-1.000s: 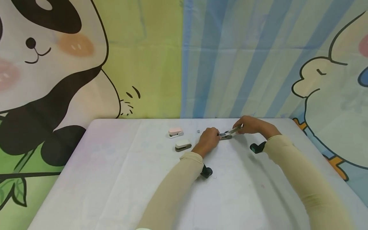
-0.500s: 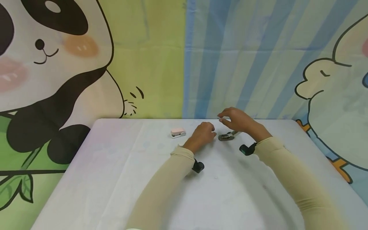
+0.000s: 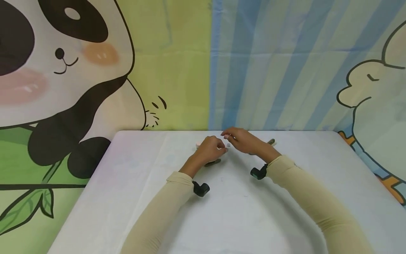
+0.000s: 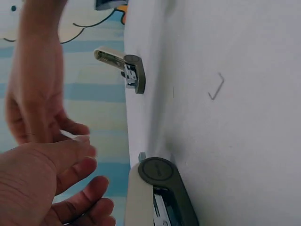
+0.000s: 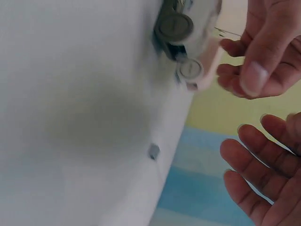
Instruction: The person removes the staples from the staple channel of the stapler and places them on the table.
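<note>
My left hand (image 3: 209,150) hovers over the left staplers, its fingers loosely curled and nothing visible in them. Close by on the right hangs my right hand (image 3: 242,141), its fingers loosely bent and nothing visible in its grasp. A small grey staple block (image 5: 154,151) lies on the table near the hands. The grey stapler (image 4: 136,75) stands with its top swung up, partly behind my right hand in the head view. A white-and-grey stapler (image 4: 164,188) lies below my left hand, which hides most of a pink-and-white stapler (image 5: 207,66) in the head view.
The white table (image 3: 152,197) ends at a far edge just past the hands, against a printed cloth (image 3: 177,70). A bent staple (image 4: 216,87) lies on its nearer surface. A black wrist camera (image 3: 201,189) sits on each forearm.
Both hands have let go of the grey stapler and moved left. Its top remains raised. My left hand now covers part of the other two staplers. The head view has turned slightly left.
</note>
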`<control>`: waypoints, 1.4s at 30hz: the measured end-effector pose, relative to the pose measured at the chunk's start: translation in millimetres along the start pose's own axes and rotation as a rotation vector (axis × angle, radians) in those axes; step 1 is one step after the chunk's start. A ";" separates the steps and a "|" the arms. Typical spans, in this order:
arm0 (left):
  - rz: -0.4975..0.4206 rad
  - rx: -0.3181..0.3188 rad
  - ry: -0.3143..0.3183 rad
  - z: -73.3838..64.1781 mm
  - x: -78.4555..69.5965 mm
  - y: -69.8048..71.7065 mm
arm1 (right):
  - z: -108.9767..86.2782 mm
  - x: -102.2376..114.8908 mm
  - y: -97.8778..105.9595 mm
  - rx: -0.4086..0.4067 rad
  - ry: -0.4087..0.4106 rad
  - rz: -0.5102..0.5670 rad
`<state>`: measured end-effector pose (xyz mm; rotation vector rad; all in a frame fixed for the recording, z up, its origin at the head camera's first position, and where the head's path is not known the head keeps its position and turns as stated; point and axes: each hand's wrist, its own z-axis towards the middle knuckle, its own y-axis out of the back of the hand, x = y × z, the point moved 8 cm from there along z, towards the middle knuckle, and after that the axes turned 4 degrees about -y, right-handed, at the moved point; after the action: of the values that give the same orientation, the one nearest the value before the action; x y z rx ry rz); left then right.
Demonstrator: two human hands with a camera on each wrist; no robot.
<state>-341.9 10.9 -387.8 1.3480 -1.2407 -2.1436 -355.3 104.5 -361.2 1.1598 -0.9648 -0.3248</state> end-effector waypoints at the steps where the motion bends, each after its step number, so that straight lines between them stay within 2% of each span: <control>1: -0.002 -0.001 0.003 -3.9 1.1 1.0 | 1.3 -0.4 -5.2 0.012 0.004 0.009; 9: 0.040 0.057 0.075 -28.5 18.6 1.9 | 6.3 9.0 -36.5 0.128 0.114 0.063; 12: -0.010 0.069 0.072 -34.4 26.6 0.2 | 6.2 15.4 -41.1 0.160 0.139 0.075; 15: -0.078 0.095 0.065 -39.3 34.9 -4.3 | 7.1 18.7 -46.9 0.184 0.142 0.074; 17: -0.119 0.112 0.088 -42.6 41.2 -7.7 | 8.2 20.7 -51.7 0.199 0.138 0.060; 20: -0.132 0.107 0.102 -46.3 50.2 -10.1 | 9.8 24.6 -56.8 0.214 0.123 0.032; 23: -0.142 0.085 0.087 -47.8 56.1 -10.6 | 11.6 28.4 -57.6 0.205 0.102 -0.004; 28: -0.156 0.054 0.060 -48.8 57.5 -10.0 | 11.2 28.5 -56.6 0.172 0.086 0.015; 31: -0.199 0.056 0.086 -51.5 57.6 -12.0 | 6.7 23.3 -58.8 0.174 0.068 0.073; 36: -0.276 0.087 0.117 -56.7 54.6 -16.2 | -2.7 16.9 -60.1 0.183 0.057 0.180; 42: -0.297 0.113 0.096 -60.7 48.8 -16.7 | -8.3 20.1 -57.7 0.167 0.098 0.204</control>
<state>-312.2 -41.6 -439.7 1.7591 -1.2031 -2.1945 -323.1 72.6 -403.0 1.2049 -1.0289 -0.0238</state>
